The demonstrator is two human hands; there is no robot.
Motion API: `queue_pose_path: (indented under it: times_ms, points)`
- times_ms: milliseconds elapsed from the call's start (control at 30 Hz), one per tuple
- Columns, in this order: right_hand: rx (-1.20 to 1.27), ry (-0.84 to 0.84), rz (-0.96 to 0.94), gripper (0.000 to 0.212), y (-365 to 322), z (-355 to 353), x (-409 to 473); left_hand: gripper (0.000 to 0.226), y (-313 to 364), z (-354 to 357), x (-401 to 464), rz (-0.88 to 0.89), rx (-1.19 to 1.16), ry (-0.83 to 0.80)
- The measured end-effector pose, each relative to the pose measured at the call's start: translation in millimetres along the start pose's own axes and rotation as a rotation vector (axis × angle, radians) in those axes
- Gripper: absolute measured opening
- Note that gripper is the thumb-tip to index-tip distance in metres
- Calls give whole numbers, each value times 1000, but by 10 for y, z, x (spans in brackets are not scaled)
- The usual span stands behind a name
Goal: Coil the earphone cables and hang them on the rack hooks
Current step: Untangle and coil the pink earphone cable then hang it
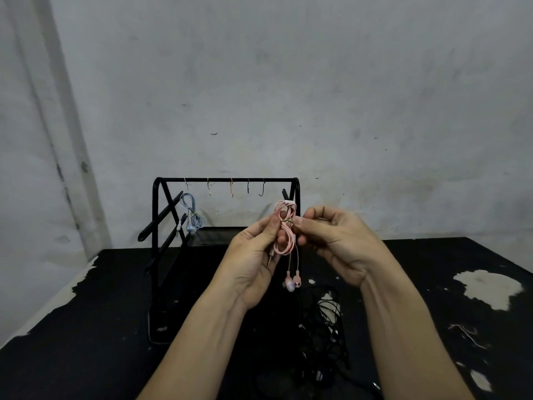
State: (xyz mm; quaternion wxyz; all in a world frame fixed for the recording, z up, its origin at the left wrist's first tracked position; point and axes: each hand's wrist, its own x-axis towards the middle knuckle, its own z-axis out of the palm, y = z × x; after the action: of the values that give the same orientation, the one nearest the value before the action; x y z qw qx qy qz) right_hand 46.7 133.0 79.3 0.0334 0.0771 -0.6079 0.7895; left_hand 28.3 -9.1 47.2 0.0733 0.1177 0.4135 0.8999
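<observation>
- A blue earphone coil [191,214] hangs from the leftmost hook of the black rack [161,226], its long axis running top to bottom.
- Four more hooks [231,188] hang bare along the top bar.
- The left hand [253,255] pinches the pink earphone coil [285,226] at its tied middle.
- The coil stands upright in front of the rack, above the table [86,327], earbuds [292,281] dangling below.
- The right hand [340,243] has its fingers [305,222] curled, pinching the coil's middle from the other side.
- Black cables [326,327] lie tangled on the table beneath.
</observation>
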Motion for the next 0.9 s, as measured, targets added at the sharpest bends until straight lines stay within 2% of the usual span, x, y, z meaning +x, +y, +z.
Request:
queue_pose_path:
  times_ms: [100, 233, 333, 500, 700, 833, 900]
  points:
    - [-219, 69, -118, 22, 52, -15, 34, 11, -13, 19, -9, 40, -4, 18]
    - [-762, 272, -359, 12, 93, -40, 64, 16, -34, 16, -18, 141, 98, 58]
    - [-853, 259, -392, 6, 97, 6, 58, 26, -80, -17, 1, 193, 188, 93]
    - [-722, 169, -279, 13, 158, 71, 65, 23, -110, -30, 12, 238, 217, 137]
    - [-362, 128, -167, 15, 171, 160, 25, 14, -114, -27, 20, 233, 196, 171]
    - [-229, 84, -62, 18, 223, 217, 34, 31, -107, -32, 22, 231, 186, 162]
    - [-152, 62, -27, 16, 243, 241, 38, 30, -104, -56, 28, 231, 174, 169]
